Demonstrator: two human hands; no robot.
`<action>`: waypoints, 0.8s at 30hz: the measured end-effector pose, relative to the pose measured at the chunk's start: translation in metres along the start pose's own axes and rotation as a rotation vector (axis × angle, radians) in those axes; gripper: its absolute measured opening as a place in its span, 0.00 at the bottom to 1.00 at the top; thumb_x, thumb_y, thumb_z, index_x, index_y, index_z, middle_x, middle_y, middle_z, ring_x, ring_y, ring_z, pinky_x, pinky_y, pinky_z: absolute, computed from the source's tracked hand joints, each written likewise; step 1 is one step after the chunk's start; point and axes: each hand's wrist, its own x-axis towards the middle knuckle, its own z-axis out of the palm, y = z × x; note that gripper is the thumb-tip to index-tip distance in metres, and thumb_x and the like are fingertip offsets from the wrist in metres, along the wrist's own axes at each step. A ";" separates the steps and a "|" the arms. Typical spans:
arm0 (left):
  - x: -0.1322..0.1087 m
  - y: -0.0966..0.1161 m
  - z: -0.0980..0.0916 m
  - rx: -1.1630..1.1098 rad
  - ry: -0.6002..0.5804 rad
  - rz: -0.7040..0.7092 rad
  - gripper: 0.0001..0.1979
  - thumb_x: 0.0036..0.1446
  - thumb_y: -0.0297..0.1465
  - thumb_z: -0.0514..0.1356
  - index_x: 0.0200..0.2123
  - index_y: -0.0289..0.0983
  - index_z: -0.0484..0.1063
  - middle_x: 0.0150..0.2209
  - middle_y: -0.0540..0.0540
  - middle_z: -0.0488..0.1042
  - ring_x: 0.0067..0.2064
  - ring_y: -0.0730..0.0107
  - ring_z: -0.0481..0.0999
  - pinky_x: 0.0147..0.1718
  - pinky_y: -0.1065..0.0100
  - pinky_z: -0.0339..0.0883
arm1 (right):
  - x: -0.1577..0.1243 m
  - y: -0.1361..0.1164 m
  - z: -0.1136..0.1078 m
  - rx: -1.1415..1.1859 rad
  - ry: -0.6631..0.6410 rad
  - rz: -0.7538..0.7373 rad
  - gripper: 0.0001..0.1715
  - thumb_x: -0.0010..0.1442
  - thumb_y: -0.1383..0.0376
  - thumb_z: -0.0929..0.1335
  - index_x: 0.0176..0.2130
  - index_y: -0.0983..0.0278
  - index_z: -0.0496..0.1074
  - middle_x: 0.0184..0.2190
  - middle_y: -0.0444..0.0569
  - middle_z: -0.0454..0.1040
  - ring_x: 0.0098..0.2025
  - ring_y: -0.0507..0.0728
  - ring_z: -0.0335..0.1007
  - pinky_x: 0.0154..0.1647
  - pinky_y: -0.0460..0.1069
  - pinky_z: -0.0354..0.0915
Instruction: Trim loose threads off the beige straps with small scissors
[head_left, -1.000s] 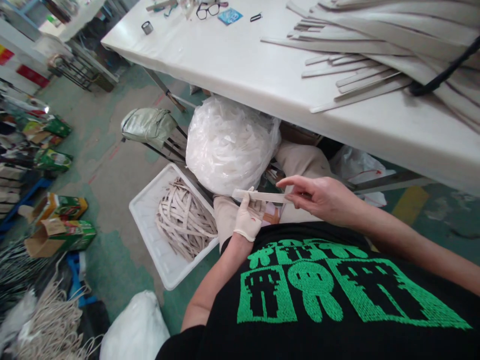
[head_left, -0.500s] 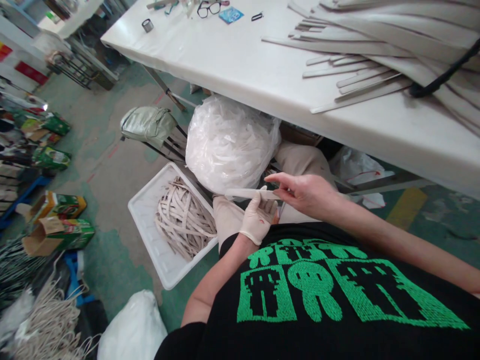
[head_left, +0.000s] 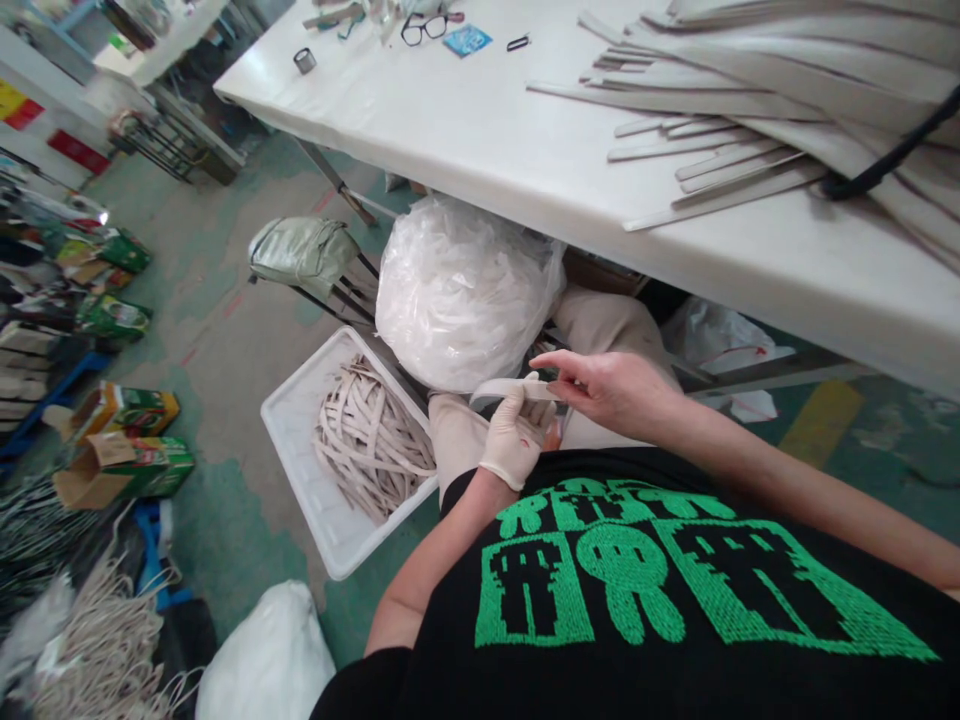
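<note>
Strip (head_left: 495,386) shows the newest change: its free end, beyond the left hand (head_left: 514,438), was straight half a second ago and is now curved into a low arch. One second ago the hands were more apart, with a length of strip between them; now they are close together, almost meeting. I judge from this that the work on this piece is not finished, because both hands keep hold of it.

The left hand, which wears a pale glove, is half closed and seems to pinch the strip between thumb and fingers. The right hand (head_left: 615,388), bare, pinches the other part between thumb and finger, and its forefinger points outward.

The strip lies across the left hand, near the lower edge of the bag (head_left: 465,300), which is just ahead of the hands. To their left is the tub (head_left: 292,440) with a pile (head_left: 371,430) of similar strips; ahead, to their right, a bundle (head_left: 787,100) lies on the counter (head_left: 420,110).
</note>
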 end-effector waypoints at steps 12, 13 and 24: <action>0.001 0.010 0.002 0.022 0.049 0.084 0.15 0.72 0.28 0.51 0.45 0.34 0.79 0.37 0.45 0.83 0.40 0.72 0.82 0.56 0.66 0.70 | 0.002 -0.001 -0.011 -0.011 -0.023 0.004 0.21 0.67 0.60 0.66 0.57 0.60 0.74 0.32 0.45 0.81 0.27 0.53 0.73 0.26 0.47 0.54; 0.002 0.012 0.001 0.018 0.071 0.097 0.14 0.72 0.28 0.52 0.46 0.34 0.78 0.37 0.45 0.83 0.41 0.72 0.82 0.56 0.66 0.71 | 0.001 0.000 -0.014 -0.002 -0.008 0.011 0.21 0.67 0.60 0.66 0.57 0.60 0.74 0.31 0.44 0.81 0.26 0.53 0.72 0.26 0.47 0.55; 0.009 0.014 -0.002 0.018 0.044 0.070 0.15 0.72 0.28 0.53 0.42 0.34 0.80 0.39 0.44 0.83 0.41 0.73 0.82 0.52 0.69 0.72 | -0.001 0.006 -0.016 0.100 -0.094 -0.019 0.21 0.66 0.58 0.68 0.57 0.60 0.74 0.34 0.46 0.81 0.29 0.54 0.73 0.28 0.47 0.57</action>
